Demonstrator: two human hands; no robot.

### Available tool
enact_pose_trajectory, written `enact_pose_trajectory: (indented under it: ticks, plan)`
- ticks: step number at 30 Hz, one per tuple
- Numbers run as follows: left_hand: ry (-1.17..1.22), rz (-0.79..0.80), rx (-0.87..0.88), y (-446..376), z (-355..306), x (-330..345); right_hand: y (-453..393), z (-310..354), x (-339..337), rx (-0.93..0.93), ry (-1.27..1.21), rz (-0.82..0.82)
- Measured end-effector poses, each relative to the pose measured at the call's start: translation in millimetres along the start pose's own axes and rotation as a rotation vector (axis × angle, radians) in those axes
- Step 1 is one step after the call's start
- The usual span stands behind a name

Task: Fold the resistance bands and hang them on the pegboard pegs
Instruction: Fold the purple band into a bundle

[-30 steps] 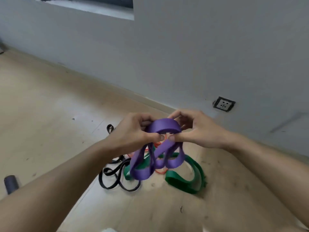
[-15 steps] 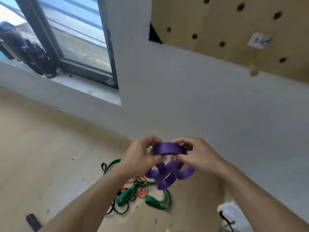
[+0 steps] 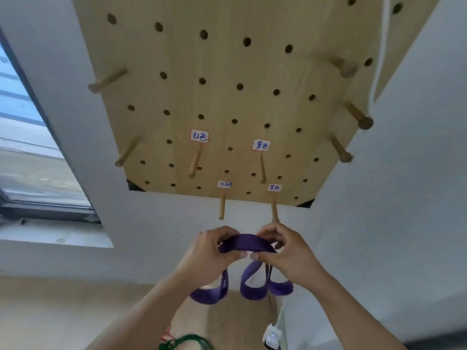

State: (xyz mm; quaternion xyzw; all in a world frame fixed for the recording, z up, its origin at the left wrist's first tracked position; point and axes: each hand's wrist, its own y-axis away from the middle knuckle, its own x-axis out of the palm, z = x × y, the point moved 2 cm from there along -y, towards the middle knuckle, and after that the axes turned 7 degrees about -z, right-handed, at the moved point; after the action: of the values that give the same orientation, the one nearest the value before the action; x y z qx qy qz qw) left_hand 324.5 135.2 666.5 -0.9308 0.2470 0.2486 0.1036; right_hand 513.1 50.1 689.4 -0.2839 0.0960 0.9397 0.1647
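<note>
A purple resistance band (image 3: 246,245), folded into several loops, hangs between my hands. My left hand (image 3: 211,255) pinches its top arc from the left, and my right hand (image 3: 284,251) pinches it from the right. Its lower loops dangle below my wrists. Above stands the wooden pegboard (image 3: 227,72), fixed to a white wall. Two low pegs stick out just over my hands: one peg (image 3: 222,207) under a small label and a right peg (image 3: 274,209) under another label. The right peg's tip is just above my right hand's fingers.
More labelled pegs (image 3: 195,161) sit higher on the board, and bare pegs (image 3: 340,150) line its sides. A green band (image 3: 188,342) and a red one lie on the floor below. A window (image 3: 30,147) is on the left; a white box (image 3: 271,335) with a cable sits at the wall.
My view has swung up from the floor to the pegboard. Both hands have lifted the folded purple band up to just below the lowest pegs.
</note>
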Motion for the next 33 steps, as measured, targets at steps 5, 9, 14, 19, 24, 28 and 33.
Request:
enact_pose_trajectory:
  ticks: [5,9,14,19,24,28,33]
  plan:
    - [-0.046,0.033,-0.093,-50,-14,58,-39,-44,-39,0.012,-0.012,-0.035]
    - [-0.133,0.037,-0.156,-86,-19,87,-80,-72,-51,-0.019,0.015,-0.019]
    - [-0.186,0.014,-0.237,-119,-21,99,-122,-87,-48,-0.015,0.042,-0.027]
    - [-0.234,-0.071,-0.255,-127,-20,105,-149,-95,-43,0.0,0.02,-0.098]
    - [-0.191,0.063,-0.216,-123,-14,112,-158,-99,-41,-0.1,0.184,-0.086]
    - [-0.205,0.06,-0.195,-124,-14,118,-159,-96,-48,-0.204,0.37,0.013]
    - [-0.208,-0.003,-0.197,-128,-16,120,-159,-91,-45,-0.41,0.564,-0.026]
